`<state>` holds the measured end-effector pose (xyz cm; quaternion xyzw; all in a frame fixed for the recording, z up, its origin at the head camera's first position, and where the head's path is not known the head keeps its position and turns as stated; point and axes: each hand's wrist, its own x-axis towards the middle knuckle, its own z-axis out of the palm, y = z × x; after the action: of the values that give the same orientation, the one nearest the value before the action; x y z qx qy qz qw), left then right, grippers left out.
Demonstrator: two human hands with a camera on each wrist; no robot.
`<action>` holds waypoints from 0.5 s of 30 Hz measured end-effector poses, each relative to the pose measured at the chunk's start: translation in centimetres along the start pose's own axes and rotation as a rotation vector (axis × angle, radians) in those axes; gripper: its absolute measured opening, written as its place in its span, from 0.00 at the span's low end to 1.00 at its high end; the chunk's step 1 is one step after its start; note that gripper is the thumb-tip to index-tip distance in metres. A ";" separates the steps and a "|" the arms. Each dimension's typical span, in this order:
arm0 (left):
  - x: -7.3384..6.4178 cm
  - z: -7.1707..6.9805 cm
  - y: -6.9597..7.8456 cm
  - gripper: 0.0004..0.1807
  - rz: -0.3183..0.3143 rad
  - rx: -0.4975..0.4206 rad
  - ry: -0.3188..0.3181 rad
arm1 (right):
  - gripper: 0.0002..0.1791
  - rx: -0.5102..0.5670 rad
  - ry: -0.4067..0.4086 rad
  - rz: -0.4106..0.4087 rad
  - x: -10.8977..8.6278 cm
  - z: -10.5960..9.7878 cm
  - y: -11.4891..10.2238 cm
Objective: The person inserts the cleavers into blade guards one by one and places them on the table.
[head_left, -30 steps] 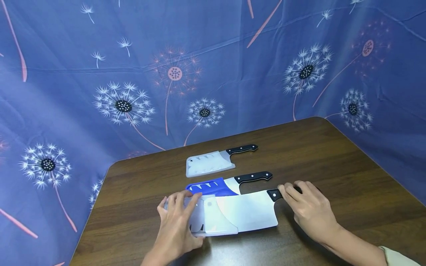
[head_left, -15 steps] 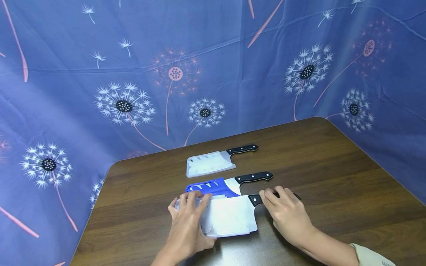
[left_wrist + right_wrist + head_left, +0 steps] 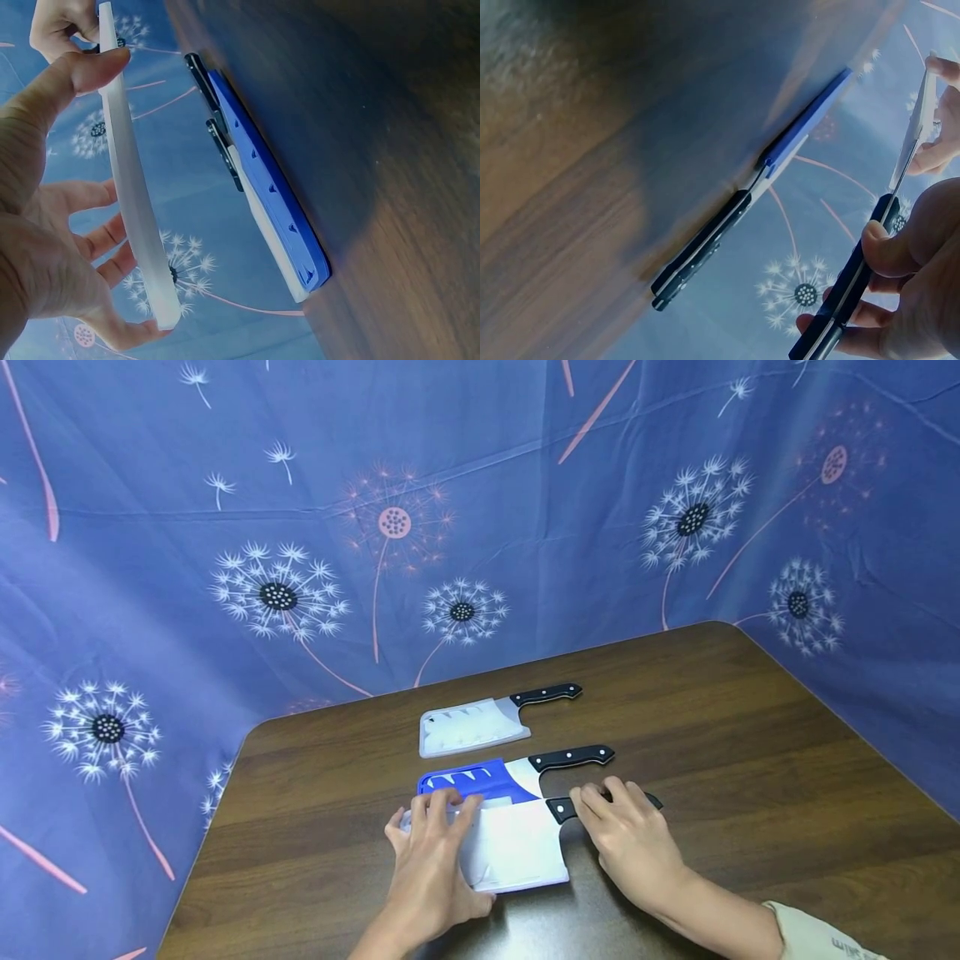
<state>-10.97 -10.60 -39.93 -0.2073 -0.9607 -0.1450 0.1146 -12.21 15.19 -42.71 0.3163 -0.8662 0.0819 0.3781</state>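
My left hand (image 3: 431, 872) grips a whitish translucent blade cover (image 3: 136, 184), thumb on its near edge and fingertips along the far one. Most of the blade of a large cleaver (image 3: 525, 843) sits inside this cover. The black riveted handle (image 3: 855, 274) of that cleaver is held in my right hand (image 3: 633, 847), fingers curled round it. Both wrist views show cover and cleaver raised off the table. Just behind them lies a smaller cleaver in a blue cover (image 3: 476, 781), its left end partly hidden by my left fingers.
Farther back on the brown wooden table (image 3: 750, 760) lies another black-handled cleaver in a white cover (image 3: 472, 727). Both resting handles point right. A blue curtain (image 3: 480, 485) with dandelion prints hangs behind the table and along its sides.
My right hand has moved left, sliding the cleaver's blade deeper into the white cover. My left hand with the cover has shifted slightly right. The other two cleavers have stayed put.
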 end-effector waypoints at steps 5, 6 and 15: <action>0.0 0.1 -0.1 0.59 0.007 -0.008 0.016 | 0.29 -0.005 -0.015 0.006 0.1 0.0 -0.2; -0.1 0.1 -0.1 0.59 0.007 -0.010 0.016 | 0.28 -0.004 -0.021 0.008 0.1 0.1 -0.2; -0.7 0.8 -0.2 0.60 -0.044 -0.017 -0.070 | 0.24 -0.003 -0.223 0.071 -0.2 0.0 -0.6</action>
<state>-10.55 -10.80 -40.98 -0.1922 -0.9671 -0.1484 0.0761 -11.78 14.77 -42.90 0.2920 -0.9137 0.0582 0.2766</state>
